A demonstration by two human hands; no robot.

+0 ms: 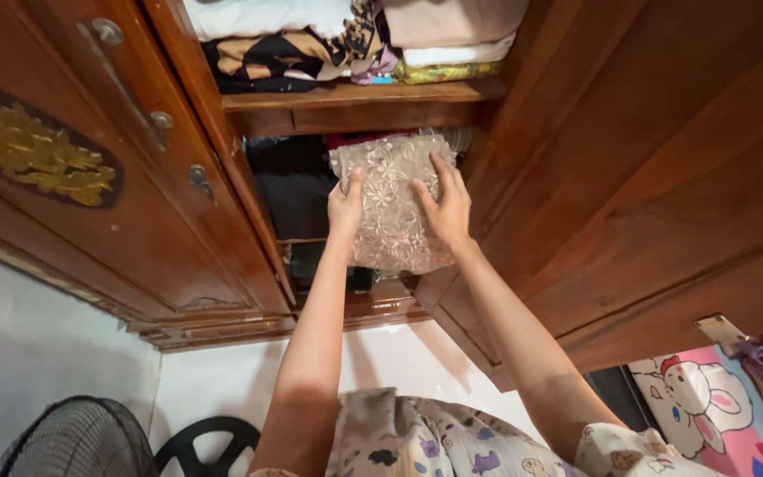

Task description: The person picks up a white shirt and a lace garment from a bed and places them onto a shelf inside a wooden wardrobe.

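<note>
A folded beige lace cloth [390, 199] with a flower pattern is held up in front of the open wooden wardrobe [629, 177]. My left hand [344, 205] grips its left edge and my right hand [445, 205] grips its right edge, fingers spread over the top. The cloth sits at the mouth of the lower compartment, just under the wooden shelf [359, 99]. Dark folded clothes [291, 190] lie stacked behind it in that compartment.
The shelf above carries folded clothes [311, 44] in white, black, tan and pink. The wardrobe's left door [90, 177] stands open, with a metal handle and a gold carving. A black fan [81, 442] stands at lower left on the white floor. A pink cartoon mat [708, 397] lies at lower right.
</note>
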